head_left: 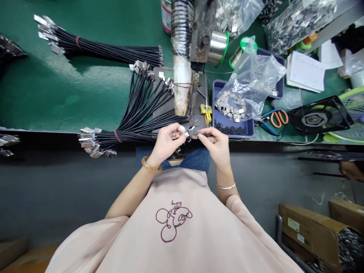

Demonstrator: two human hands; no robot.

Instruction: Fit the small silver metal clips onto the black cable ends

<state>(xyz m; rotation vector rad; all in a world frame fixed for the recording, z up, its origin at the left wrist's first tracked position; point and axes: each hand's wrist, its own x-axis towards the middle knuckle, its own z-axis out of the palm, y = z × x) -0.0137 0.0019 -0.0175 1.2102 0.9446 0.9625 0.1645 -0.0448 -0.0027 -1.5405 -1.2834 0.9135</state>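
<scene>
At the bench's front edge my left hand (170, 141) is closed, thumb and fingertips pinching a small silvery connector (190, 130). A white wrap covers one of its fingertips. Just right of it, my right hand (216, 144) is closed in a pinch near the same connector; what sits between its fingertips is too small to make out. A bundle of black cables (139, 129) with metal plugs fans out beside my left hand, tied with a red band. Above the hands hangs a fume hose nozzle (181, 87) next to a rusty metal stand (200, 34).
Right of the hands stands a blue tray (250, 131) with metal connector shells (231, 106) and small black parts. Beyond lie pliers (269, 127), orange-handled scissors (279, 118) and a fan (317, 117). Solder spools (218, 48) stand behind; another cable bundle (105, 49) lies back left.
</scene>
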